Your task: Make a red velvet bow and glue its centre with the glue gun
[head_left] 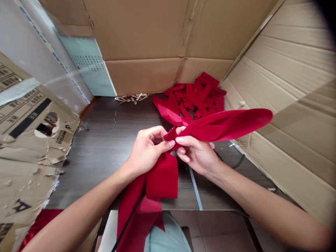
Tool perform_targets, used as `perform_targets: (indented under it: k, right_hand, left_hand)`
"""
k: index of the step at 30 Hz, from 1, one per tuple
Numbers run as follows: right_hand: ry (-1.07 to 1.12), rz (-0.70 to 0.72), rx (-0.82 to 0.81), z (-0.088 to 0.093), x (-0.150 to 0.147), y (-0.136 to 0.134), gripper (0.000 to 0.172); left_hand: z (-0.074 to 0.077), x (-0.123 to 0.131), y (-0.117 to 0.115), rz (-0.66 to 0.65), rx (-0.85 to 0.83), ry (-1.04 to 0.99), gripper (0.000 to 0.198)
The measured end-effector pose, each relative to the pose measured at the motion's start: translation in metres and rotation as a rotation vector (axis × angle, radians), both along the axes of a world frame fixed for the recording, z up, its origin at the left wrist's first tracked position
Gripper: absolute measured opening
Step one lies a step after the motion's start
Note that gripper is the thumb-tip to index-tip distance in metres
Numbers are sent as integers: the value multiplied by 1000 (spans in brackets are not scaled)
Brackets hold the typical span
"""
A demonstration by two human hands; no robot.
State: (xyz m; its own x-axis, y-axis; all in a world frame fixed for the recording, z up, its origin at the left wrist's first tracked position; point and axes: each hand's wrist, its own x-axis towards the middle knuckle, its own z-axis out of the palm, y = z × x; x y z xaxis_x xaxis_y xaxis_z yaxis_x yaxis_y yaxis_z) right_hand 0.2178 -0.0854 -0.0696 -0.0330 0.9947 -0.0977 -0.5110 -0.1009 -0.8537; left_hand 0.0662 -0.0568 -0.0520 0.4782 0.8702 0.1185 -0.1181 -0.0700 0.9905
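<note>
Fingers (171, 143) of both hands are pinched nearly shut on a red fabric bow (223, 124), gripping its gathered middle from either side; exact folds there are hidden. Bow is held up over the tabletop (91, 168), not resting on it. Largest first: cardboard sheets (147, 31) wall off the back, torn cardboard (28, 168) lies on the L. At the back of the tabletop sits a heap of red fabric pieces (196, 94), apart from the hands, so prob. plenty left vs. the one piece in hand. That piece looks part-worked: one long loop sticks out to the R, a wide folded loop & tails hang toward the person's lap. L hand (147, 150) & R hand (196, 155) meet at the pinch, R nearest the long loop. Smaller stuff: clear plastic strip (195, 189) under the R wrist, black cable (238, 162), pale sticks (131, 98) by the back wall.
</note>
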Motion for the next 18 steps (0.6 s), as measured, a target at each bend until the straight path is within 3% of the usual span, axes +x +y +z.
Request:
perform_targets:
  k: [10,18]
  right_hand:
    - [9,26,-49,4,4,-2,22]
    - [-69,138,27,11,11,0,13]
  left_hand:
    - [-3,4,-4,23,-37,-35,28]
    - [-2,4,-4,18,-9,-104,31]
